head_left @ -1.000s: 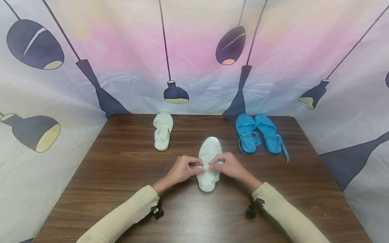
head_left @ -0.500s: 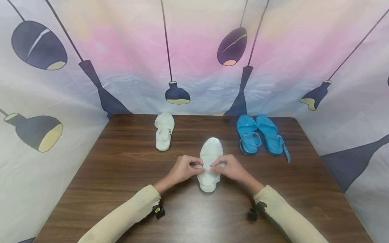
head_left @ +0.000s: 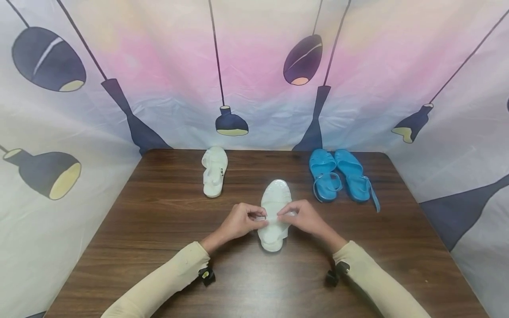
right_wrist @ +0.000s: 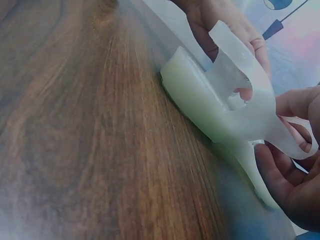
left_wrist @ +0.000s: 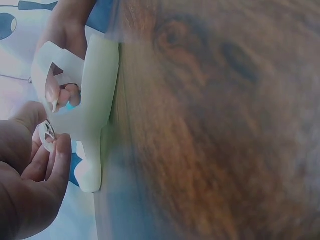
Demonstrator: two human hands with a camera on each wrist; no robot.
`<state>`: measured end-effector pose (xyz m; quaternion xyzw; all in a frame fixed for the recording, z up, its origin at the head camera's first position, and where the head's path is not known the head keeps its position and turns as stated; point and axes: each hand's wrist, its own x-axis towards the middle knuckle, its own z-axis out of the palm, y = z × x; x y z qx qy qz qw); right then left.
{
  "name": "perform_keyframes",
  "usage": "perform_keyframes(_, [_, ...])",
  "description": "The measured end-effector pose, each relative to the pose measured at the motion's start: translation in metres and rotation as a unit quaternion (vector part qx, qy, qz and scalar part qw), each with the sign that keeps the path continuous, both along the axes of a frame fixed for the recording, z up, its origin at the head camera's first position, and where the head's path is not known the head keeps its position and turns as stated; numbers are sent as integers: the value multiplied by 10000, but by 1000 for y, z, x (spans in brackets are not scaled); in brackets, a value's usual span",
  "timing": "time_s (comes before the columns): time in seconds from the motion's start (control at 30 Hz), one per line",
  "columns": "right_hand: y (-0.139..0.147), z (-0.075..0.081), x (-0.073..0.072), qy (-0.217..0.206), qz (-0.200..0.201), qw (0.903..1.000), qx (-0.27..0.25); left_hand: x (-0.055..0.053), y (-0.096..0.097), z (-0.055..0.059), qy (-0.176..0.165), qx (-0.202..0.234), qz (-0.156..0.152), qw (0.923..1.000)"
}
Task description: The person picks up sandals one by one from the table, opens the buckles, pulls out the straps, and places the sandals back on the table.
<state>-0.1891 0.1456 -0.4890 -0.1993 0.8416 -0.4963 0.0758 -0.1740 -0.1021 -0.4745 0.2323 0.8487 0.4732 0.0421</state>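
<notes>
A white sandal [head_left: 275, 198] lies on the brown table, toe pointing away, between my two hands. My left hand [head_left: 241, 220] is at its left side; in the left wrist view, thumb and fingers pinch the small metal buckle [left_wrist: 49, 131] at the strap's end. From the right, my right hand [head_left: 304, 218] pinches the sandal's white ankle strap [right_wrist: 286, 141], which loops between its thumb and fingers in the right wrist view. The open heel piece [right_wrist: 232, 65] stands up from the sole.
Another white sandal [head_left: 215, 176] lies at the back left of the wooden table [head_left: 167, 212]. Two blue sandals [head_left: 326, 185] sit side by side at the back right, one with its strap [head_left: 374, 198] hanging loose. A printed curtain [head_left: 262, 57] hangs behind.
My right fingertips have shifted slightly to the right over the white sandal. My left hand keeps its pinch, and the sandals stay where they were.
</notes>
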Motion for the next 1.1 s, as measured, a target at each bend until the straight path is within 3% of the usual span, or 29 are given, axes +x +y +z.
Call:
perform_keyframes(0.3, [1,-3,4,-217,47,9992,-330,0,-1,-2,69,-15,110,9999])
perform_keyframes(0.53, [7,-6,5,-263,-103,9984,-493,-1,-1,-2,71,-35,-28,10000])
perform_keyframes(0.83, [7,-4,5,-363,-290,9968,-652,0,-1,-1,-143,121,-6,9998])
perform_keyframes(1.1, [3,3,-1,-330,-37,9978,-580,-1,-2,0,-71,59,-17,10000])
